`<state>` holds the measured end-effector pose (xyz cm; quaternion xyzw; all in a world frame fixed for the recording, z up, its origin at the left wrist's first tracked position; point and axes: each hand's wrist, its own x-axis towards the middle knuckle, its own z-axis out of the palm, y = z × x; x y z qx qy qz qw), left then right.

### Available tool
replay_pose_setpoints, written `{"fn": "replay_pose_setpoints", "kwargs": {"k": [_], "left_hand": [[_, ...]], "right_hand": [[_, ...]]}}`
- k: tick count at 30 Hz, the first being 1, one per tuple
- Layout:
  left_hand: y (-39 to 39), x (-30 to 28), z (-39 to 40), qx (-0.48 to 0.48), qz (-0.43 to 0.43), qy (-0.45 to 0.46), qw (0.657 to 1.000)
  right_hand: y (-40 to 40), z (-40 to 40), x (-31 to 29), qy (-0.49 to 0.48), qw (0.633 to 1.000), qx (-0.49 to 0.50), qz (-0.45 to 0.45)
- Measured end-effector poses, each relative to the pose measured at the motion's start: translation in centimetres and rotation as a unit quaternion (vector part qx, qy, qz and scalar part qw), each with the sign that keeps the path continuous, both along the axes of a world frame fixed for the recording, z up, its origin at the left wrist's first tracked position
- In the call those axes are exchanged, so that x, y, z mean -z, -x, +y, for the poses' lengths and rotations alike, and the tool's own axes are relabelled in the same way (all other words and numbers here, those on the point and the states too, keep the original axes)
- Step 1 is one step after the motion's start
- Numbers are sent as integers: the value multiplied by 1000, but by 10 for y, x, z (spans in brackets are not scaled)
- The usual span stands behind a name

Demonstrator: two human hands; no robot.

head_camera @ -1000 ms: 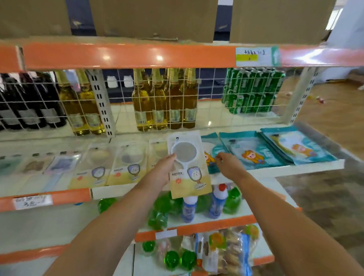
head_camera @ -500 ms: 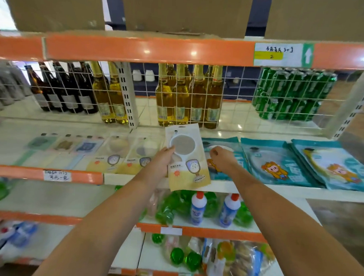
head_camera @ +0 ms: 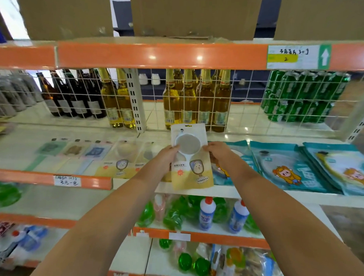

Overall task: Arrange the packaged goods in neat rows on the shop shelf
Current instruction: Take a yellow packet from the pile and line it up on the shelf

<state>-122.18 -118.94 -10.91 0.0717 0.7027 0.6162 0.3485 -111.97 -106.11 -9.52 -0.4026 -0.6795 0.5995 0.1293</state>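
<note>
Leftmost on the white shelf (head_camera: 21, 153), flat packs (head_camera: 73, 152) lie side by side in a row, their near ends close to the orange front edge (head_camera: 31, 177) with its handwritten price tag (head_camera: 67, 181). Bare shelf runs behind them to the wire grid (head_camera: 240, 102), beyond which brown bottles (head_camera: 75, 97), yellow bottles (head_camera: 190, 99) and green cans (head_camera: 298, 96) stand. Next in the row come two yellow-bottomed packs (head_camera: 122, 162), the right one partly hidden by the left forearm. Just right of them the left hand (head_camera: 166, 158) pinches the left edge of a mirror pack (head_camera: 191, 158), thumb on the front face, fingers behind it. That pack is held upright, slightly tilted, over the front lip of the shelf; its bottom edge hangs past the lip and its top reaches the grid. Whether it touches the shelf cannot be told. The right hand (head_camera: 219, 154) grips its right edge, fingers curled round it. Right of the hands, blue packs (head_camera: 287, 168) lie overlapped, filling the shelf out to the right end, their near corners at the lip. Below, green pouches (head_camera: 174, 216) and white bottles (head_camera: 207, 215) crowd the lower shelf.
</note>
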Motion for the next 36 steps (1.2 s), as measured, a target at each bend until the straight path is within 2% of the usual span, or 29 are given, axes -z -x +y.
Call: {"fn": "replay_pose_setpoints", "kwargs": {"k": [5, 12, 19, 24, 27, 32, 36], "left_hand": [[15, -8, -2, 23, 63, 42, 997], [42, -10, -16, 31, 140, 61, 988], [58, 13, -50, 53, 209, 116, 970], [63, 22, -68, 108, 310, 184, 927], [64, 21, -72, 127, 342, 215, 906], [71, 22, -71, 127, 333, 204, 912], [74, 24, -68, 123, 318, 190, 921]], "right_hand": [[8, 2, 1, 68, 997, 16, 23], [21, -4, 7, 102, 992, 58, 43], [29, -9, 37, 110, 990, 93, 4], [39, -10, 44, 103, 988, 109, -25], [48, -7, 43, 96, 989, 103, -34], [51, -3, 41, 29, 993, 76, -85], [47, -1, 50, -18, 994, 60, -89]]}}
